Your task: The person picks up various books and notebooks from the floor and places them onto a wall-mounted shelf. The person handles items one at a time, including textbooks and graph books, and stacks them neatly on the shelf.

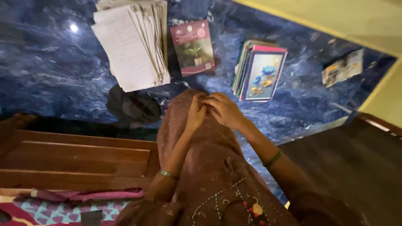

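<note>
My left hand (196, 112) and my right hand (225, 109) meet on top of my raised knee, which is covered by reddish-brown embroidered cloth (209, 167). The fingers of both hands are curled and touch each other; whether they pinch the cloth is not clear. A green bangle sits on each wrist. On the blue marbled floor (50, 71) beyond the hands lie a thick stack of loose handwritten papers (130, 42), a maroon booklet with a plant picture (192, 47) and a pile of books with a blue flower cover on top (259, 71).
A dark wooden bed frame (75, 159) runs along the left, with patterned bedding (63, 209) below it. A dark wooden piece (356, 163) stands at the right. A crumpled printed paper (343, 68) lies near the yellow wall (335, 16). A dark cloth (134, 106) lies on the floor.
</note>
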